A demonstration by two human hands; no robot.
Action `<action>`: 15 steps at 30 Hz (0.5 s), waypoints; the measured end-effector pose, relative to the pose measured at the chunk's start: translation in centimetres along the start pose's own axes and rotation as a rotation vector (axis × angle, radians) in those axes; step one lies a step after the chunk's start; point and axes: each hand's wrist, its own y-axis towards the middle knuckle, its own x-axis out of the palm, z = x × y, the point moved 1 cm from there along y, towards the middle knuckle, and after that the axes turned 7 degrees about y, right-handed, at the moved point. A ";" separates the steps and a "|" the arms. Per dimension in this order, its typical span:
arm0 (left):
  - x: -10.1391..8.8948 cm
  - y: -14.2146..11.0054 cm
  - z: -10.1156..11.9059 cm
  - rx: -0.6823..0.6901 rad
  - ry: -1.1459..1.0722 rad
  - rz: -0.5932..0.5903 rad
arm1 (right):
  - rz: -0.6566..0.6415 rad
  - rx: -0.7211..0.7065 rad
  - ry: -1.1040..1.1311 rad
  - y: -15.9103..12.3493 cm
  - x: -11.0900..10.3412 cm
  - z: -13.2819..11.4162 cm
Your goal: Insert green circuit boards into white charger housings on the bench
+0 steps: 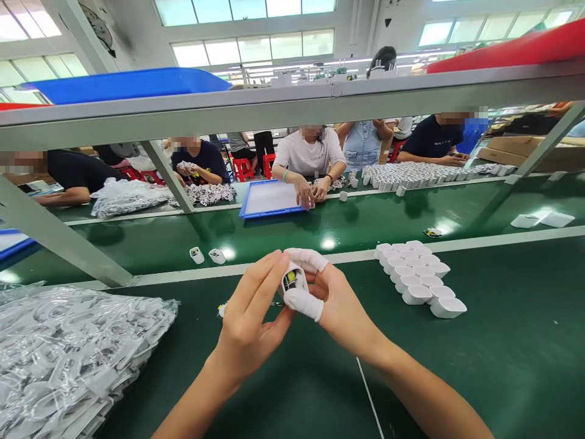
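Left hand (250, 314) and right hand (340, 299) both grasp white casing (300, 280), circuitry (290, 280) visible inside; casing cluster (414, 271) sits rightward on green worktop (507, 341).

A shelf (274, 117) is held up by slanted posts (68, 238). On it, a blue bin (132, 83) is seen at left and a red bin (516, 49) at right. In the far middle, a blue tray (269, 214) is set before a person (313, 148) in a pale shirt. Red stools (242, 170) are seen behind, cartons (553, 157) are kept at far right, and windows (247, 11) are set high in the far wall.
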 end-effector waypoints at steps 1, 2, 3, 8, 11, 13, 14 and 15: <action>-0.1 0.0 0.0 -0.017 -0.006 -0.005 | -0.021 0.004 -0.025 0.0 -0.2 -0.1; -0.1 0.0 -0.1 -0.042 -0.025 -0.013 | -0.060 -0.002 -0.048 0.1 -0.5 -0.3; -0.2 0.0 -0.1 -0.069 -0.054 -0.019 | -0.110 -0.010 -0.065 0.1 -0.8 -0.4; -0.6 0.1 -0.5 -0.180 -0.222 -0.077 | -0.248 -0.018 -0.080 0.1 -2.0 -1.4; -0.7 0.1 -0.5 -0.142 -0.213 -0.087 | -0.216 -0.018 -0.076 0.0 -2.0 -1.6; -0.8 0.2 -0.4 -0.103 -0.177 -0.080 | -0.210 -0.020 -0.079 0.0 -1.8 -1.6; -0.9 0.2 -0.4 -0.084 -0.151 -0.080 | -0.209 -0.018 -0.075 -0.1 -1.6 -1.5; -0.9 0.3 -0.3 -0.065 -0.123 -0.077 | -0.204 -0.013 -0.065 -0.1 -1.5 -1.4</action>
